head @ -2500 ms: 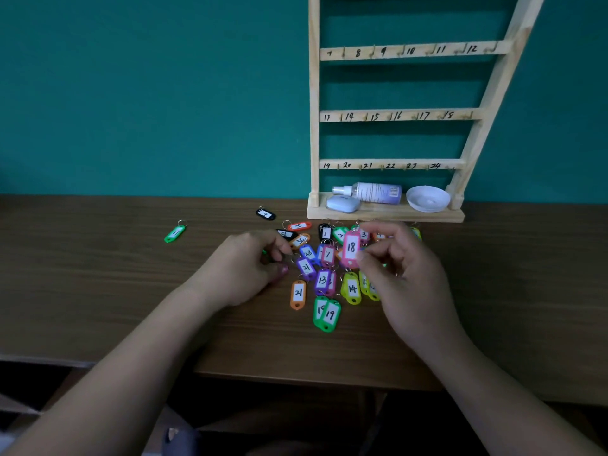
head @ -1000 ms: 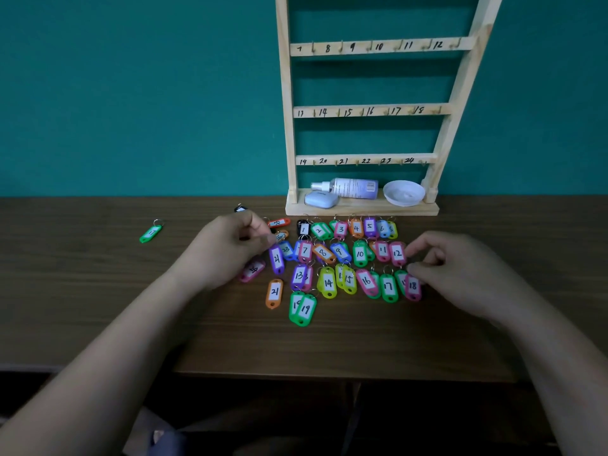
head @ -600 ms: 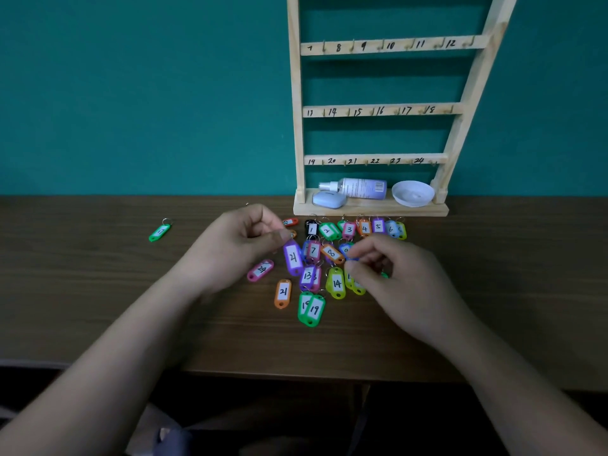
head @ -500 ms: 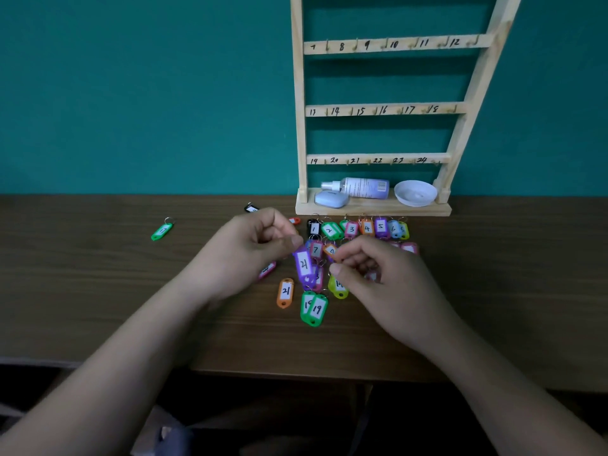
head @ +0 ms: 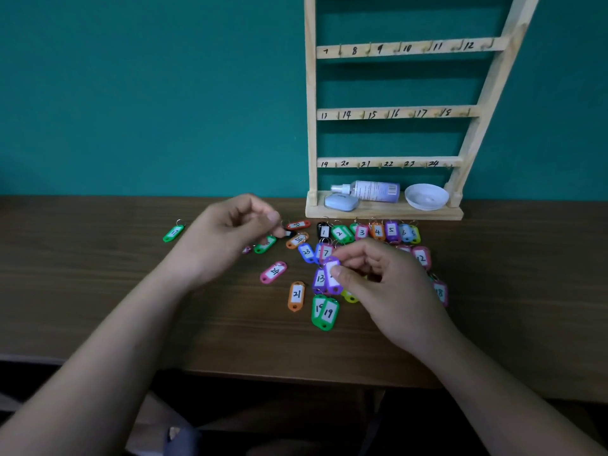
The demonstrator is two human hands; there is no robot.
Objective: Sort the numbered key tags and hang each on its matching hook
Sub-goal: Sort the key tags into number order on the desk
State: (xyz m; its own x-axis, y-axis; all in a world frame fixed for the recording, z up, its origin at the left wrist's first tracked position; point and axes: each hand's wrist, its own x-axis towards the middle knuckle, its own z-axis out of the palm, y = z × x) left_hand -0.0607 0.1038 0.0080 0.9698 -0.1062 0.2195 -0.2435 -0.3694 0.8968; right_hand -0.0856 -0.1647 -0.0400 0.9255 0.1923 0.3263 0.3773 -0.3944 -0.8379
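Dim, even light; soft focus; wide-angle bending at edges; no glare.

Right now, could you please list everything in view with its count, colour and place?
wall: one, teal, behind everything.
table: one, dark brown, across the foreground.
hook rack: one, pale wood, at the table's back; visible hooks bare.
spray bottle: one, lilac, lying on the rack's base.
case: one, pale blue, base, before the bottle.
dish: one, white, base's right end.
key tags: over twenty, mixed colours, on the table before the rack.
stray tag: one, green, apart at left.
purple tag: one, held over the pile.
left hand: one, fingers curled above the tags; contents unclear.
right hand: one, grip on the purple tag.
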